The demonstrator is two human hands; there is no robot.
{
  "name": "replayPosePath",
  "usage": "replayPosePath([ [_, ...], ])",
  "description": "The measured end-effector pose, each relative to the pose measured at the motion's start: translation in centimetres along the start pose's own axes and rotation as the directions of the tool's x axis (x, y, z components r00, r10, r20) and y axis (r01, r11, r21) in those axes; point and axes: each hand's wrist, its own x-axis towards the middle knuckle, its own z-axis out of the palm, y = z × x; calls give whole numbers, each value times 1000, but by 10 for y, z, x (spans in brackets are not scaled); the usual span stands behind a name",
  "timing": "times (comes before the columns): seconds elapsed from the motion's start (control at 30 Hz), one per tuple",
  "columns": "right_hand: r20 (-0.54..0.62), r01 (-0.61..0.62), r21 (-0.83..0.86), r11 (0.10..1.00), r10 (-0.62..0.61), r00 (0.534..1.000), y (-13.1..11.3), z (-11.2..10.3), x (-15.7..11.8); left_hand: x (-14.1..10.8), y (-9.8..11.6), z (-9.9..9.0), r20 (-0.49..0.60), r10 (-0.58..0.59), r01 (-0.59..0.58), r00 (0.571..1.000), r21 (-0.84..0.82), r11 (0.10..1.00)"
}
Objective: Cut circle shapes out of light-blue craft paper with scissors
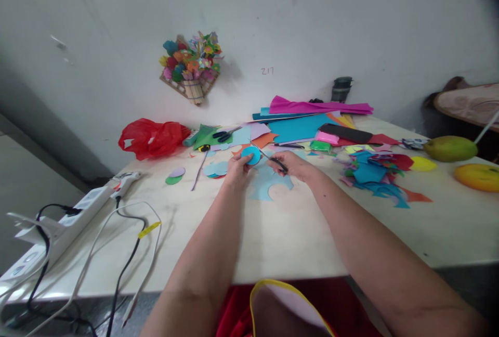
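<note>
Near the middle of the table, my left hand (238, 168) pinches a round blue paper disc (251, 155) between thumb and fingers. My right hand (290, 164) is closed round the dark handles of a pair of scissors (279, 164), whose blades point up and left, close to the disc's right edge. Below both hands lies a light blue paper scrap (265, 185) with curved cut-outs. Left of my left hand are some light blue paper discs (218, 168), and farther left a purple disc (177, 172) overlaps a green one (173, 180).
A red plastic bag (153, 138) and dark scissors (222, 135) lie at the back left. Coloured sheets (300, 128) and a dark phone-like slab (345, 133) are behind my hands. Paper scraps (368, 168) and mangoes (450, 148) sit right; a power strip (74, 222) with cables lies left.
</note>
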Motion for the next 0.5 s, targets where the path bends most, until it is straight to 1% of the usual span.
replayPosePath([
  [0.2,15,2,-7,1000,-2,1000,4,-2,3,-1,0,-1,12,6,-5,1000,-4,1000],
  [0.37,13,-4,-1,1000,4,1000,5,-4,4,-1,1,0,-3,10,-10,1000,-11,1000],
  [0.5,32,17,11,1000,-17,999,4,-4,2,-1,1,1,-9,2,-2,1000,-23,1000],
])
